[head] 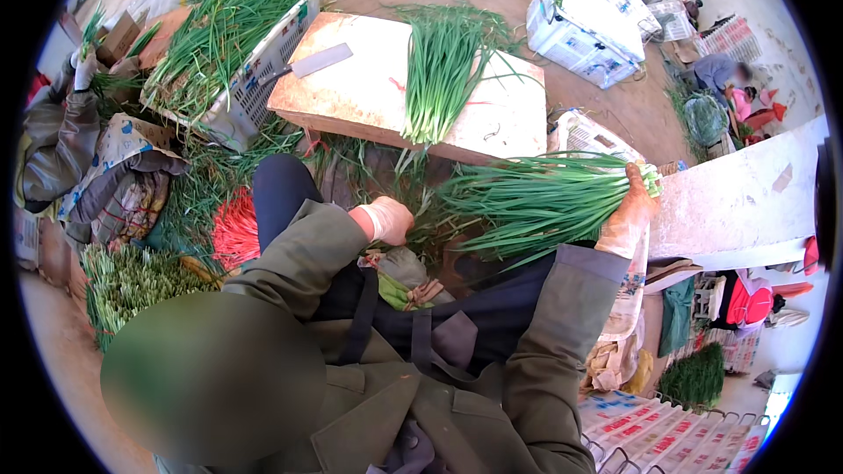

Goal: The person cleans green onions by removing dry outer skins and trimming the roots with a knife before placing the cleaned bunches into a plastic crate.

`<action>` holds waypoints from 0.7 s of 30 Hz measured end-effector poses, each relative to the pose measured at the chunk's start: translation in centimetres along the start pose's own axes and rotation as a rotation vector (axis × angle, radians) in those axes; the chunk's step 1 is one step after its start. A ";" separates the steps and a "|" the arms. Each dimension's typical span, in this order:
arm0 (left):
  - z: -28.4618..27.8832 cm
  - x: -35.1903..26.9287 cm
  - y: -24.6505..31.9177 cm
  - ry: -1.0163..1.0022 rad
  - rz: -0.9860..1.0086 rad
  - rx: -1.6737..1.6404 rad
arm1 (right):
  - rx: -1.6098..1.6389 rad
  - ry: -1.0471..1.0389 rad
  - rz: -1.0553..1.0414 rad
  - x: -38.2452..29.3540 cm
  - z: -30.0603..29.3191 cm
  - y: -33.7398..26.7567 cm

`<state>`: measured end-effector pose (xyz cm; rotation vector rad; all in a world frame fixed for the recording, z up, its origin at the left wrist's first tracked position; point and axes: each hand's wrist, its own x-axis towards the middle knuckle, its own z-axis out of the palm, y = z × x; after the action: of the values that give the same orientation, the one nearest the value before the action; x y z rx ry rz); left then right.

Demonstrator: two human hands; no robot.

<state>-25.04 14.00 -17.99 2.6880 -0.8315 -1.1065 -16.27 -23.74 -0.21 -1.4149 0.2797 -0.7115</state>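
Note:
My right hand [630,217] grips a loose bunch of garlic chives [546,194] near its pale cut ends. The green leaves fan out leftward above my lap. Curled into a fist over my lap, my left hand [390,220] wears a pale glove or wrap, and nothing shows in it. Ahead of me a second bunch of chives [442,79] lies on a pale board-topped block [369,89], white ends toward me. A cleaver [323,60] rests flat on the block's left part, its handle over the left edge.
A white plastic crate [267,56] heaped with chives stands left of the block. Red ties [236,230] lie beside my left knee, near stacked bundles [141,280]. A co-worker [72,138] sits at far left. White crates [583,29] stand at upper right; a pale slab [737,191] is to the right.

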 end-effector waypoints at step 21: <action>0.6 7.3 -6.1 0.670 -0.371 -1.210 | 0.039 -0.199 -0.077 -0.6 2.9 -2.6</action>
<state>-18.48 15.30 -24.84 1.8762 0.3884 -0.3903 -15.82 -21.05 2.57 -1.4534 0.0559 -0.6303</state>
